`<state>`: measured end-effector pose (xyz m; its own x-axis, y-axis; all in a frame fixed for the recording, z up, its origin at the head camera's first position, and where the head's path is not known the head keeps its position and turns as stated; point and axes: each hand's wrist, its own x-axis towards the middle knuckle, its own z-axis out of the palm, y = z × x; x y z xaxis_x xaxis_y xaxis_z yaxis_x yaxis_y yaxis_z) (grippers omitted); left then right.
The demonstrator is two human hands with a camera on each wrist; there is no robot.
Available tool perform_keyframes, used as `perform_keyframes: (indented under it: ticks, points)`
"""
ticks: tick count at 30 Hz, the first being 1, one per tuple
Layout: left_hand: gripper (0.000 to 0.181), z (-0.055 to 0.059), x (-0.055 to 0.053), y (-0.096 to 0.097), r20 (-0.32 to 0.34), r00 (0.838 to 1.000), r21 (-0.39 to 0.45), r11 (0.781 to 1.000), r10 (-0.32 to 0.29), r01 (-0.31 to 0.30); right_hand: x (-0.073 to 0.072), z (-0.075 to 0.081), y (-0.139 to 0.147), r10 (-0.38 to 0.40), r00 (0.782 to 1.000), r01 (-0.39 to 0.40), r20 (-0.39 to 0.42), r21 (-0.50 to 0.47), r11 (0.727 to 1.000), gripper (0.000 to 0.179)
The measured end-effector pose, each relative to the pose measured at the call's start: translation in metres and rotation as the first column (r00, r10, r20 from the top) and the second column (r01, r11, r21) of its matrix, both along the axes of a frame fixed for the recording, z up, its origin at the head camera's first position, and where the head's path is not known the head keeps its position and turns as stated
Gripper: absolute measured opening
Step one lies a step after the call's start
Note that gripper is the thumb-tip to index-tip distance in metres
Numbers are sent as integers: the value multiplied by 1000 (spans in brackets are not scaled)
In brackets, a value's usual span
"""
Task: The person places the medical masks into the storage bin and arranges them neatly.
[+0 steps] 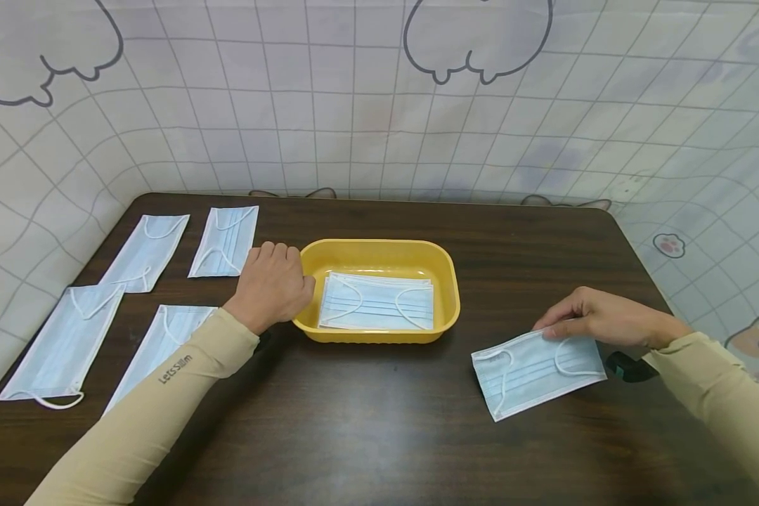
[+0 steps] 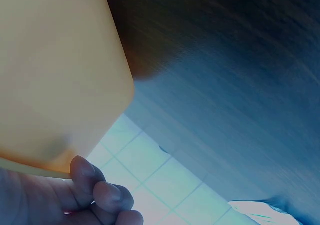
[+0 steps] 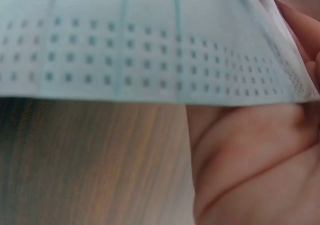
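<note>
My left hand (image 1: 275, 287) grips the left rim of a yellow plastic basket (image 1: 379, 337), fingers curled over its edge. In the left wrist view the fingertips (image 2: 107, 197) show at the rim, beside the basket's outer wall (image 2: 60, 75). Inside the basket lies a small stack of light blue face masks (image 1: 377, 303) with white ear loops. To the right, my right hand (image 1: 607, 318) pinches the top edge of another face mask (image 1: 537, 372), which tilts over the table. The right wrist view shows that mask's dotted edge (image 3: 120, 60) close up.
Several more face masks lie on the left of the dark wooden table (image 1: 367, 422), among them one at the back (image 1: 224, 242) and one partly under my left forearm (image 1: 158, 351). A white grid-patterned cloth (image 1: 367, 105) rises behind the table.
</note>
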<state>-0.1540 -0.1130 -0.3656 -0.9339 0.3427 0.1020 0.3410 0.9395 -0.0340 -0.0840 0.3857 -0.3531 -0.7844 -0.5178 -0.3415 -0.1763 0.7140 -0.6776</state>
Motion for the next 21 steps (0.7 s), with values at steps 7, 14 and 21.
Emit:
perform_keyframes:
  ticks: [7, 14, 21]
  points:
    - [31, 0, 0, 0, 12, 1000, 0, 1000, 7, -7, 0, 4, -1, 21, 1000, -22, -5, -41, 999, 18]
    - [31, -2, -1, 0, 17, 1000, 2, 1000, 12, -12, -2, 2, -1, 3, 1000, -4, -17, -22, 1000, 18]
    - [31, -2, -1, 0, 16, 1000, 3, 1000, 10, -11, -3, 1, -2, -37, 996, 40, 77, -29, 999, 24]
